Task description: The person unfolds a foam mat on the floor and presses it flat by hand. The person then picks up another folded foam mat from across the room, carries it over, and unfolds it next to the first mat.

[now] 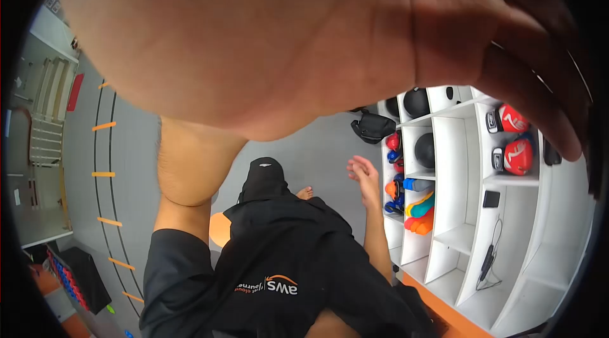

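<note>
My left hand (355, 39) fills the top of the view, very close to the camera. Its palm side shows, and the fingers stretch to the right, partly in dark shadow; nothing is seen in it. The bent left arm rises from a black sleeve (177, 268). Lower down, my right hand (363, 176) hangs over the grey floor (317, 147), fingers loosely bent and apart, holding nothing. It is nearest to the white shelf unit (457, 198). My black shirt (285, 262) with printed lettering and one bare foot (306, 193) show below.
Shelf compartments hold red boxing gloves (512, 157), black balls (425, 151), coloured gear (422, 214) and a cable (488, 258). A black bag (373, 127) lies beside the shelves. Orange strips (103, 174) cross dark floor lines at left. A rack (79, 278) stands lower left.
</note>
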A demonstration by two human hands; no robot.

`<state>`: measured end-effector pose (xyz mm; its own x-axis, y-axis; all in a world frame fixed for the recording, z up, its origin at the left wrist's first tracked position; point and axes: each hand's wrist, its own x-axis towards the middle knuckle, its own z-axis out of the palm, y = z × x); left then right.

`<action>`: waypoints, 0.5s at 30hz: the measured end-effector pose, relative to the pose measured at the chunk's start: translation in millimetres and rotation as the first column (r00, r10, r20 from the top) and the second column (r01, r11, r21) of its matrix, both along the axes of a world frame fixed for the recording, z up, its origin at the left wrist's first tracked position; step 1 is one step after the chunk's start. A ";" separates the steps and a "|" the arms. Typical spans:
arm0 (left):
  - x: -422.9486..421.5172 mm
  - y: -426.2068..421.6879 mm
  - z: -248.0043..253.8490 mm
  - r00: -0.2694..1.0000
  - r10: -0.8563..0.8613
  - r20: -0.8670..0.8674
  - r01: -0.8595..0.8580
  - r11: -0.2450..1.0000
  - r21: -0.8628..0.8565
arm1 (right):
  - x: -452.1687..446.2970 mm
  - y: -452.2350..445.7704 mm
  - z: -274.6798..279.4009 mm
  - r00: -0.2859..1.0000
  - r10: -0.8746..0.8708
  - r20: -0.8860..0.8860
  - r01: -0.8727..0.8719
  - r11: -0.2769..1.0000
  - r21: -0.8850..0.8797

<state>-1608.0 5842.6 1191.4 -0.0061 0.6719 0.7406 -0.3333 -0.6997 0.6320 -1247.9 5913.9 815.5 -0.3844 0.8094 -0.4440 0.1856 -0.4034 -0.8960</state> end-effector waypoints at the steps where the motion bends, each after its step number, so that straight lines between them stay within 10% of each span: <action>1: -6.4 14.2 -4.5 1.000 0.011 0.006 -0.011 1.000 -0.011 | -5.7 20.7 0.4 1.000 0.014 -0.008 -0.014 1.000 0.001; 15: -194.2 236.3 -25.1 0.998 0.006 0.061 -0.001 0.998 -0.070 | -172.4 243.3 -17.6 0.998 0.033 0.045 -0.027 0.992 -0.126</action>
